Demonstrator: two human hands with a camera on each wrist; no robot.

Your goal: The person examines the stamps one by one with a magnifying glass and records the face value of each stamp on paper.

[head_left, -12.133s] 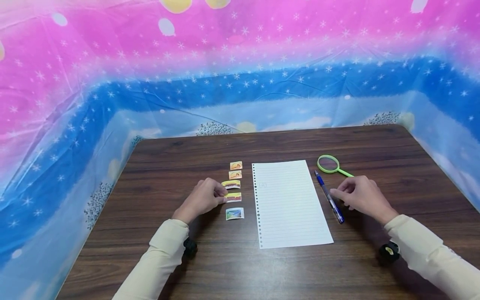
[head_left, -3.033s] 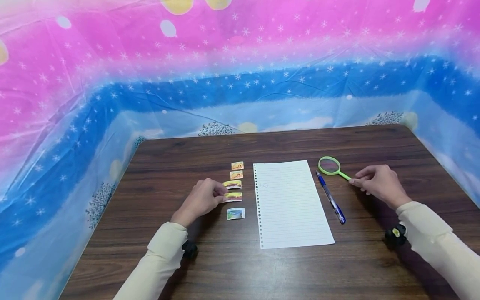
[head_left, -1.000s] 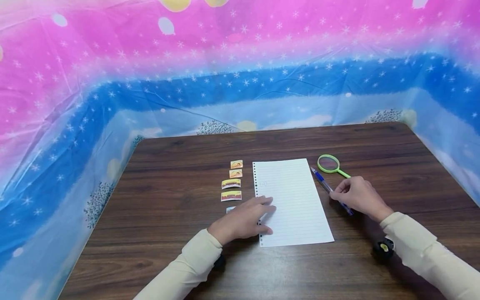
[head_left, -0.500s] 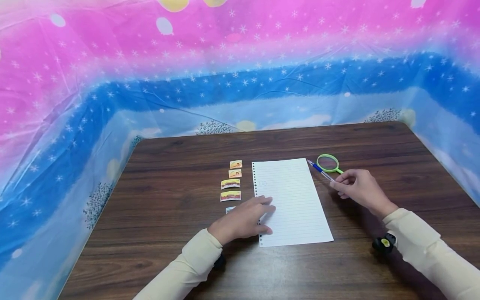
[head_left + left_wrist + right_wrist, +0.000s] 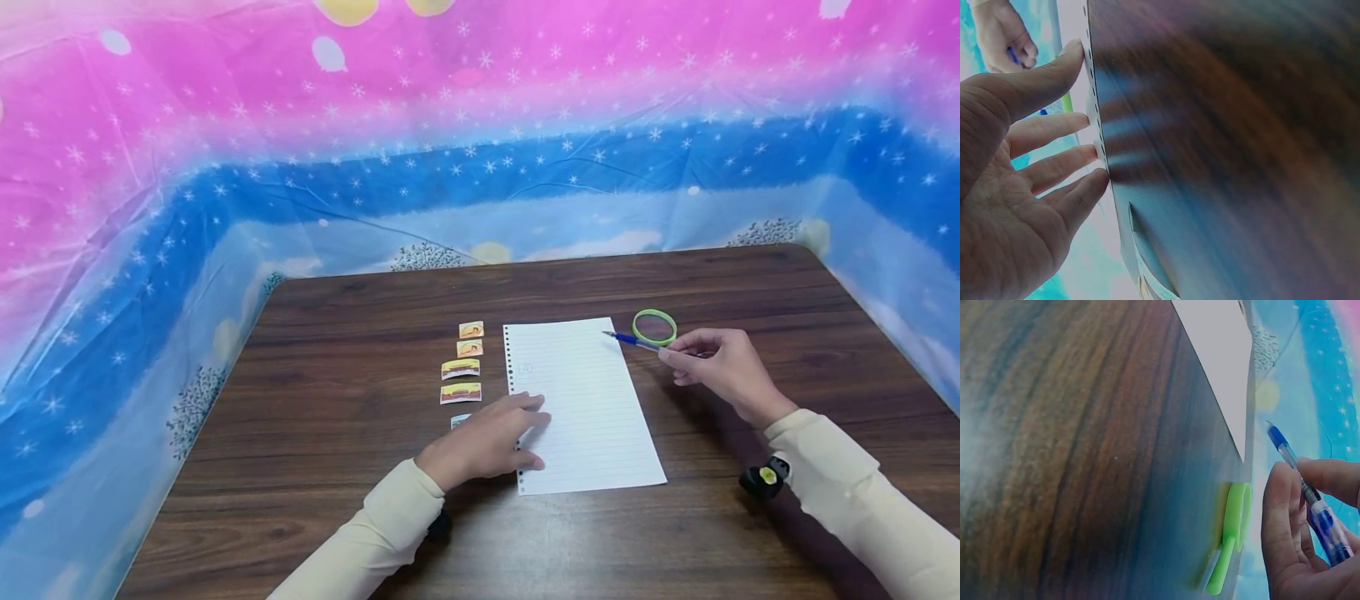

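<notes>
My left hand (image 5: 487, 437) rests on the left edge of a lined, hole-punched sheet of paper (image 5: 592, 417), its fingers spread and fingertips touching it. In the left wrist view those fingers (image 5: 1054, 169) are nearly straight and grip nothing. My right hand (image 5: 720, 371) pinches a blue pen (image 5: 630, 340) between thumb and fingers, its tip over the paper's upper right. In the right wrist view the pen (image 5: 1277, 435) is raised off the table. Left of the paper lie several stamps (image 5: 461, 392) in a column; the nearest stamp (image 5: 459, 421) is partly hidden by my left hand.
A green magnifying glass (image 5: 636, 327) lies right of the paper, its handle behind my right hand in the head view; the handle (image 5: 1225, 565) shows in the right wrist view. The brown wooden table (image 5: 337, 350) is backed by a patterned cloth (image 5: 420, 192).
My left hand has moved from the yellow stamp onto the paper. My right hand has let go of the magnifying glass's handle, picked up the pen and swung its tip left over the paper.
</notes>
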